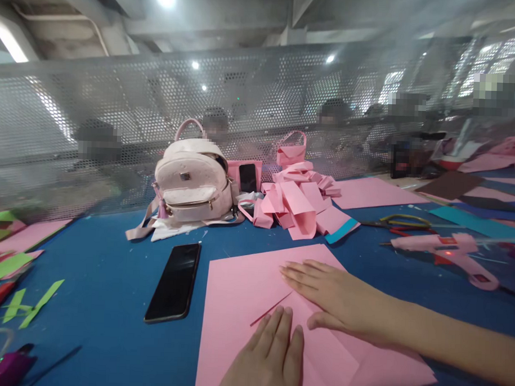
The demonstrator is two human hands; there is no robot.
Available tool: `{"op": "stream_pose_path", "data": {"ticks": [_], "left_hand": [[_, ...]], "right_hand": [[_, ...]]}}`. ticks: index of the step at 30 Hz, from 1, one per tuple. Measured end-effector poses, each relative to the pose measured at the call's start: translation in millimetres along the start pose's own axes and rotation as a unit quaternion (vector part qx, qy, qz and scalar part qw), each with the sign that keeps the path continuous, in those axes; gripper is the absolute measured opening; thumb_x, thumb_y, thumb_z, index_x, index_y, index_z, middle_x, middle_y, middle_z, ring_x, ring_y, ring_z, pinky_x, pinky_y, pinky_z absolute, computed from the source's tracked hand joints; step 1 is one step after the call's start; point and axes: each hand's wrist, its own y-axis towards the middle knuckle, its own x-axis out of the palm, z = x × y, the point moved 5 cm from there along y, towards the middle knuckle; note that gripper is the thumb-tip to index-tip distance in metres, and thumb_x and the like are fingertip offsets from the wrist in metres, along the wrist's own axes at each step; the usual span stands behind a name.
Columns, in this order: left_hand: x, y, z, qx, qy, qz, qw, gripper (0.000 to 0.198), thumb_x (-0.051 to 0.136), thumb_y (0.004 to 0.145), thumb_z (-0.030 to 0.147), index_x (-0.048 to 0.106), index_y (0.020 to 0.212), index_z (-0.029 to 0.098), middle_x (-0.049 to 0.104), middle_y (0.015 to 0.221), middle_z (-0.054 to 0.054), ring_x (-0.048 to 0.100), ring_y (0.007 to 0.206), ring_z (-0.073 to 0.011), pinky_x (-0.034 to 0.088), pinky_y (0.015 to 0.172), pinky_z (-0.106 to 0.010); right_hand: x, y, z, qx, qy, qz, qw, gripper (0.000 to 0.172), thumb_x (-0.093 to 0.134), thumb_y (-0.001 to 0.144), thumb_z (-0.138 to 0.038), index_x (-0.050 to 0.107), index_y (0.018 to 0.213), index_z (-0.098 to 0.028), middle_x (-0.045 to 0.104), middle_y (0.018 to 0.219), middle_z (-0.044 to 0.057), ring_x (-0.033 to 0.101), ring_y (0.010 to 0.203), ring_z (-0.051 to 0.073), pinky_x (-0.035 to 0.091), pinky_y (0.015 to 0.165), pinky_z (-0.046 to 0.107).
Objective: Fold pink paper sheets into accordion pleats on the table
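Note:
A large sheet of pink paper (pixel 232 293) lies on the blue table in front of me. Part of it, or a second pink piece on top, is folded, with a dark slanting edge line near the middle. My left hand (pixel 266 356) rests on the pink paper at the bottom, its fingers stretched out beside that edge. Farther up and to the right, my right hand (pixel 334 297) lies flat on the folded part, fingers extended and thumb apart. Neither hand grips anything. Whether the folded part is a separate sheet I cannot tell.
Left of the paper lies a black phone (pixel 174 283). Behind stand a cream backpack (pixel 190 182) and a heap of folded pink paper (pixel 293 200). At right are a pink glue gun (pixel 450 247) and scissors (pixel 404 222); green paper strips (pixel 42 302) lie left. A perforated metal screen (pixel 138 99) borders the back.

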Motion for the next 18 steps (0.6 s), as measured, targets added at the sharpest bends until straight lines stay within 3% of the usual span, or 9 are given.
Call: {"op": "stream_pose_path", "data": {"ticks": [4, 7, 18], "left_hand": [[-4.3, 1.9, -0.3, 0.023, -0.001, 0.004, 1.000, 0.036, 0.032, 0.098, 0.014, 0.062, 0.118, 0.007, 0.072, 0.117, -0.014, 0.069, 0.111, -0.0265, 0.059, 0.086, -0.032], [-5.1, 1.2, -1.0, -0.007, -0.008, 0.024, 1.000, 0.036, 0.031, 0.098, 0.013, 0.062, 0.117, 0.008, 0.073, 0.115, -0.014, 0.069, 0.109, -0.0271, 0.059, 0.087, -0.033], [6.1, -7.1, 4.5, -0.068, -0.059, 0.051, 0.995, 0.037, 0.034, 0.094, 0.008, 0.063, 0.117, 0.010, 0.074, 0.111, -0.012, 0.070, 0.107, -0.0302, 0.059, 0.088, -0.040]], "right_hand": [[-2.8, 13.4, -16.1, -0.035, 0.099, -0.063, 0.992, 0.072, 0.049, 0.097, -0.056, 0.027, 0.156, -0.020, 0.033, 0.159, 0.010, 0.027, 0.148, 0.028, 0.023, 0.121, 0.052], [-4.5, 21.3, -22.7, -0.067, 0.142, -0.072, 0.985, 0.069, 0.047, 0.100, -0.051, 0.021, 0.157, -0.022, 0.031, 0.160, 0.008, 0.021, 0.150, 0.026, 0.016, 0.123, 0.051], [-14.7, 43.3, -36.8, -0.118, 0.169, -0.098, 0.974, 0.053, 0.044, 0.103, -0.043, 0.039, 0.151, -0.022, 0.039, 0.156, 0.011, 0.026, 0.148, 0.026, 0.016, 0.122, 0.052]]}}
